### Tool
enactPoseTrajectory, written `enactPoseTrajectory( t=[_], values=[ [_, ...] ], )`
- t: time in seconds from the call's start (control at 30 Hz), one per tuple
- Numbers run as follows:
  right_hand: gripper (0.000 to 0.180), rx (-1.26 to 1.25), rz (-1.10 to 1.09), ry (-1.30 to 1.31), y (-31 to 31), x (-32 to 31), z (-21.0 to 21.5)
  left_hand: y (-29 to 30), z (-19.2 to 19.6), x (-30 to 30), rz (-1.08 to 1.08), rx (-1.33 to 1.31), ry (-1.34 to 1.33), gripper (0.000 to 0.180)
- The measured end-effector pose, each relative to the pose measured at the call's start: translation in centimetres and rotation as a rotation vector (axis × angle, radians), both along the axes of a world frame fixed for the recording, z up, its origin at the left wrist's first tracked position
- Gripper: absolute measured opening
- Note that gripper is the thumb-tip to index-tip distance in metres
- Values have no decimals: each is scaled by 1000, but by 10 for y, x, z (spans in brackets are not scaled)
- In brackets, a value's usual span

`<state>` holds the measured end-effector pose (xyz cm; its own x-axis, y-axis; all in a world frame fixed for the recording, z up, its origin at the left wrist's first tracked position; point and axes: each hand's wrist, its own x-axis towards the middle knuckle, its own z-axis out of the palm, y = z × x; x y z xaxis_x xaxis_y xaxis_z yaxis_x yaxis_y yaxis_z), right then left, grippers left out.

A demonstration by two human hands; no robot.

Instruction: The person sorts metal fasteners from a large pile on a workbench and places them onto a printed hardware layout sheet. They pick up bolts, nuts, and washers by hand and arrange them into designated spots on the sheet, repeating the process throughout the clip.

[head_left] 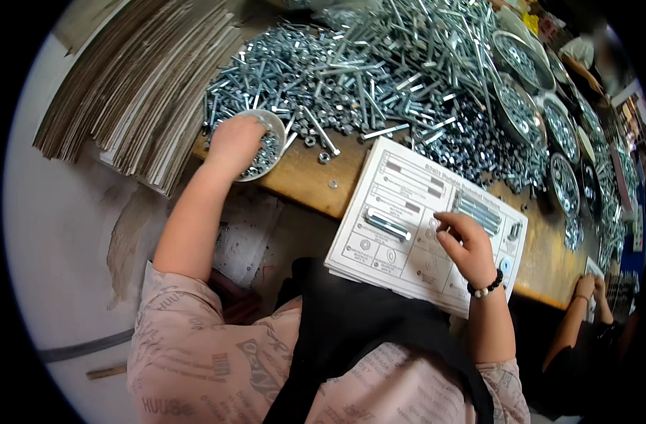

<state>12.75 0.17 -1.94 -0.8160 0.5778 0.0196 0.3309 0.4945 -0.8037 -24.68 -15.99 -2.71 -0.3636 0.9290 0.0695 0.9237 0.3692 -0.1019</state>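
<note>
My left hand (pixel 237 145) reaches into a round pale bowl (pixel 275 164) of small shiny metal pieces, perhaps nuts or washers; its fingertips are hidden among them. Over a stack of printed cards (pixel 348 247), my right hand (pixel 466 244) has its fingers curled, thumb and forefinger close together beside a small ring shape. Whether that ring is printed or a real piece between the fingertips is unclear. Silver bolts (pixel 386 225) lie on the top card left of this hand, and longer bolts (pixel 477 214) lie beyond it. A dark beaded bracelet circles my right wrist.
A large heap of loose bolts and nuts (pixel 323 78) covers the back of the wooden table (pixel 305 192). Flattened cardboard (pixel 139 92) stands stacked at the left. Metal bowls of hardware (pixel 524 113) line the right, where another person's hands (pixel 590 288) are at work.
</note>
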Motion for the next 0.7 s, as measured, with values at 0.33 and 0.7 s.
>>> enactPoseTrajectory(
  t=[0.33,0.7],
  values=[
    [26,-80,-95,54,-1,24,-6,17,18,78,-101,353,-438,20],
    [24,-118,-104,64,-7,35,-9,17,-17,162,-472,77,-699,32]
  ],
)
